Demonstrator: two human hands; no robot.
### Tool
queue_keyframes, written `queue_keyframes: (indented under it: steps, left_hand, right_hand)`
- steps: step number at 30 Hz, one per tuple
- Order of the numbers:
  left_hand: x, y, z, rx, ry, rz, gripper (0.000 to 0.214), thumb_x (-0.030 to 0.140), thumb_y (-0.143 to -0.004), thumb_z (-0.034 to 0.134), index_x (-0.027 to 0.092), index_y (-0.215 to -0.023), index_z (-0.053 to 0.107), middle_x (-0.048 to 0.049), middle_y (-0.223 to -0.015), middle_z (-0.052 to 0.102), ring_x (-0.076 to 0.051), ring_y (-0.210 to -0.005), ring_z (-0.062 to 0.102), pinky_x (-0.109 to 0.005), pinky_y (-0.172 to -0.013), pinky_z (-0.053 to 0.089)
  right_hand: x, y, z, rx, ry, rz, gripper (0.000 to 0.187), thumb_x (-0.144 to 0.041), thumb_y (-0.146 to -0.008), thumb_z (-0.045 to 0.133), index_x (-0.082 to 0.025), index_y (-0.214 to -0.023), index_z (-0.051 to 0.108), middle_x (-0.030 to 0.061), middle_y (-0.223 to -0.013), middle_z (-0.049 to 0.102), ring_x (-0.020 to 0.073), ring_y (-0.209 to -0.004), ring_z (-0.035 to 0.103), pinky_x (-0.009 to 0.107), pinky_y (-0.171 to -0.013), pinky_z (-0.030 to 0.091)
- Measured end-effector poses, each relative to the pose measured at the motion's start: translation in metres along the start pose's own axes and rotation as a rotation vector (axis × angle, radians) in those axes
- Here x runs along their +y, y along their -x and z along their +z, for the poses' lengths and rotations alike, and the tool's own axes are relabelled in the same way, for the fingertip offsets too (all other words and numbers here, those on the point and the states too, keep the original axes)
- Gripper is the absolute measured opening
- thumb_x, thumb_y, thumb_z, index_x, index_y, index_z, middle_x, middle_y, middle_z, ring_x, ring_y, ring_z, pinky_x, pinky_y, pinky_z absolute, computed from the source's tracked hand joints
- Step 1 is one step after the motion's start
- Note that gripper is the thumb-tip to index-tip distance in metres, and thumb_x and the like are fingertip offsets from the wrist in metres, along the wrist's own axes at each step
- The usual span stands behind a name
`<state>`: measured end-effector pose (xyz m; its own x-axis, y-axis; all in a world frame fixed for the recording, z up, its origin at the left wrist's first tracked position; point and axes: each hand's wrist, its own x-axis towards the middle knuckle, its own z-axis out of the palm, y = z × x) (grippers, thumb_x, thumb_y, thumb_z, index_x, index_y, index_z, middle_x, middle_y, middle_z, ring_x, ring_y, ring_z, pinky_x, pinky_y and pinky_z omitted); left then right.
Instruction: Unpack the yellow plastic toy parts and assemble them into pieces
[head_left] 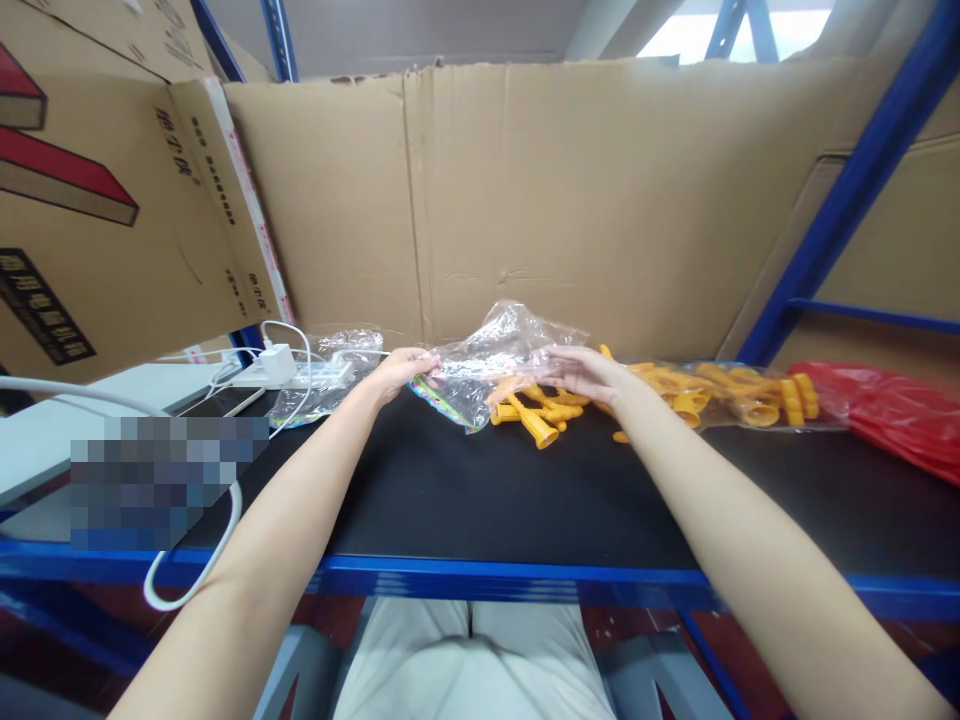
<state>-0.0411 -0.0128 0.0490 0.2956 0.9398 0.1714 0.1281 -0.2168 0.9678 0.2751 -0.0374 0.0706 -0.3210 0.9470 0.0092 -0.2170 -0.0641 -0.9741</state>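
A transparent plastic bag point(510, 335) with a colourful printed edge stretches between my two hands above the black tabletop. Its left side is pinched in my left hand point(401, 373), thumb and fingers closed by the printed strip. My right hand point(585, 373) grips the bag's right side, with its fingertips partly blurred against the film. Loose yellow plastic pieces point(541, 430) with flared, trumpet-like ends lie just below and between the hands, some seen through the film. More yellow pieces point(690, 398) rest in a long transparent bag to the right of my right hand.
Another transparent bag point(300, 400) lies at left, near a white power strip point(319, 375) with a charger point(277, 365) and cables. A red plastic bag point(885, 415) sits far right. Cardboard walls point(600, 200) enclose the back; a blue metal rail point(487, 580) edges the front.
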Motion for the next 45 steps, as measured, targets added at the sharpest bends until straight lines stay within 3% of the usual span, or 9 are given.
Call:
queue_keyframes:
  steps: [6, 11, 17, 22, 26, 29, 32, 35, 45]
  left_hand:
    - [0.002, 0.008, -0.01, -0.267, -0.186, -0.108, 0.031, 0.042, -0.065, 0.075, 0.014, -0.074, 0.063, -0.0036, -0.066, 0.069, -0.011, -0.054, 0.06, -0.022, -0.055, 0.044]
    - [0.012, 0.016, 0.0, -0.363, -0.292, -0.057, 0.028, 0.042, -0.068, 0.072, 0.015, -0.065, 0.065, -0.0024, -0.064, 0.067, -0.009, -0.053, 0.056, -0.022, -0.054, 0.041]
    - [0.016, 0.012, 0.008, -0.194, -0.286, -0.027, 0.025, 0.039, -0.074, 0.068, 0.016, -0.064, 0.063, -0.003, -0.055, 0.063, -0.01, -0.044, 0.051, -0.023, -0.047, 0.036]
    - [0.01, 0.005, 0.006, 0.004, -0.233, 0.011, 0.027, 0.038, -0.081, 0.062, 0.017, -0.064, 0.056, -0.0004, -0.048, 0.059, -0.009, -0.038, 0.047, -0.022, -0.045, 0.034]
    - [0.01, 0.006, 0.007, -0.001, -0.193, -0.012, 0.029, 0.04, -0.081, 0.061, 0.017, -0.065, 0.056, 0.0, -0.045, 0.057, -0.009, -0.038, 0.047, -0.022, -0.045, 0.035]
    - [0.014, 0.008, 0.01, -0.05, -0.186, -0.029, 0.027, 0.04, -0.082, 0.061, 0.017, -0.068, 0.06, -0.0008, -0.045, 0.057, -0.01, -0.039, 0.048, -0.023, -0.045, 0.036]
    - [0.017, 0.008, 0.013, -0.039, -0.16, -0.024, 0.027, 0.039, -0.082, 0.061, 0.016, -0.068, 0.061, -0.0006, -0.046, 0.057, -0.01, -0.039, 0.048, -0.023, -0.045, 0.035]
    - [0.017, 0.007, 0.014, 0.038, -0.115, -0.009, 0.028, 0.037, -0.078, 0.065, 0.015, -0.061, 0.06, 0.0013, -0.048, 0.055, -0.008, -0.039, 0.046, -0.023, -0.044, 0.033]
    - [0.013, 0.002, 0.011, 0.147, 0.029, -0.009, 0.015, 0.029, -0.072, 0.071, 0.015, -0.072, 0.065, 0.0042, -0.047, 0.05, -0.006, -0.041, 0.042, -0.02, -0.042, 0.03]
  right_hand:
    - [-0.012, 0.008, -0.008, -0.045, -0.034, 0.074, 0.046, -0.056, -0.087, 0.042, -0.015, -0.097, 0.059, 0.0127, -0.093, 0.066, 0.022, -0.087, 0.064, 0.04, -0.083, 0.052]
    - [-0.01, 0.01, 0.007, 0.019, 0.081, 0.162, 0.041, -0.054, -0.084, 0.05, -0.015, -0.089, 0.061, 0.0124, -0.085, 0.066, 0.0205, -0.071, 0.064, 0.041, -0.068, 0.055]
    - [0.0, 0.006, 0.026, 0.173, 0.259, 0.097, 0.032, -0.051, -0.076, 0.064, -0.019, -0.077, 0.06, 0.011, -0.077, 0.064, 0.0227, -0.071, 0.061, 0.041, -0.06, 0.053]
    - [0.004, -0.002, 0.024, 0.358, 0.389, -0.228, 0.011, -0.021, -0.073, 0.068, -0.023, -0.078, 0.059, 0.004, -0.085, 0.062, 0.0173, -0.075, 0.06, 0.038, -0.071, 0.053]
    - [0.006, -0.004, 0.021, 0.297, 0.556, -0.545, 0.044, -0.002, -0.063, 0.066, -0.028, -0.098, 0.063, 0.0013, -0.109, 0.06, 0.0148, -0.095, 0.059, 0.038, -0.094, 0.044]
    - [0.006, -0.003, 0.019, 0.268, 0.712, -0.666, 0.038, -0.003, -0.06, 0.071, -0.026, -0.09, 0.068, 0.0028, -0.112, 0.06, 0.0181, -0.108, 0.054, 0.038, -0.1, 0.038]
    - [0.008, -0.005, 0.016, 0.256, 0.828, -0.611, 0.013, -0.01, -0.065, 0.07, -0.022, -0.07, 0.069, 0.0032, -0.086, 0.067, 0.0195, -0.09, 0.06, 0.04, -0.092, 0.044]
    - [0.011, -0.009, 0.012, 0.297, 0.776, -0.549, 0.005, -0.02, -0.07, 0.067, -0.022, -0.067, 0.069, 0.0009, -0.071, 0.067, 0.0169, -0.071, 0.06, 0.037, -0.08, 0.049]
    - [0.009, -0.011, 0.017, 0.385, 0.5, -0.427, 0.023, -0.038, -0.079, 0.062, -0.021, -0.065, 0.063, -0.0027, -0.058, 0.059, 0.0112, -0.054, 0.053, 0.025, -0.056, 0.047]
